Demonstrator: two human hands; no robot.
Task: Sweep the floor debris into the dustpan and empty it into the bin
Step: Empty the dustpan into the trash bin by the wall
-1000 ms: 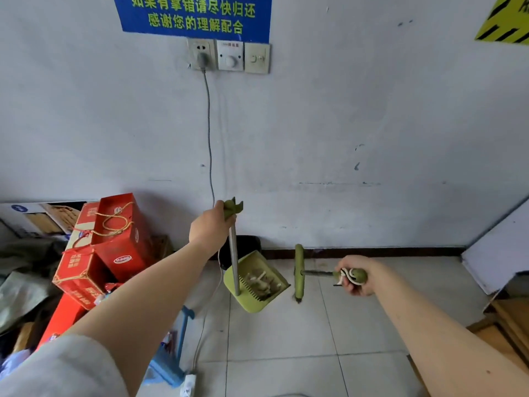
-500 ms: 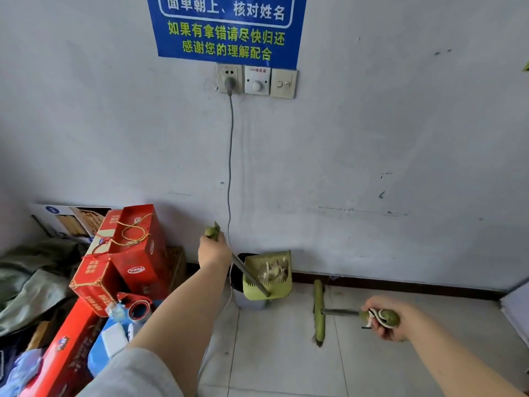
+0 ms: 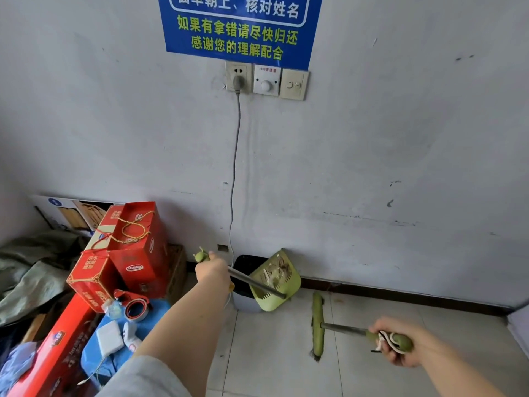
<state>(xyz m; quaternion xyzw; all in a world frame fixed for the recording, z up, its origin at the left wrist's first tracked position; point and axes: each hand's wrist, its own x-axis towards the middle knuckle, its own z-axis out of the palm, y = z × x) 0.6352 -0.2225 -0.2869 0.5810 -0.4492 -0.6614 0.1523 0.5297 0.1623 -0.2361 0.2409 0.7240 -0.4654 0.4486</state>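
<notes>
Both hands are closed tight around green-handled tools. Her or his left hand [image 3: 212, 270] is clenched on the top of the dustpan's metal pole, arm stretched out toward the wall, and the right hand [image 3: 400, 343] is fisted around the broom's green grip, with a white cord looped over the fingers.

Taking the bin [image 3: 245, 282] as the marker, and working down in size: the pale wall [image 3: 372, 167] rises straight behind it, carrying a blue sign [image 3: 239, 27] high above, with a socket [image 3: 238, 77] just under that and a grey cable [image 3: 234, 173] hanging down toward the bin. Left of the bin sits a stack of red boxes [image 3: 128, 253], with a tape roll [image 3: 136, 309] lower in front of them. The bin itself is dark inside and stands against the wall.

The dustpan [image 3: 276, 280] is tipped up on edge just right of the bin, overlapping its rim, with the debris [image 3: 276, 272] a pale clump caught against its inner face. The broom [image 3: 317, 325] lies further right of the bin, head low near the tiled floor [image 3: 272, 353], apart from the dustpan.
</notes>
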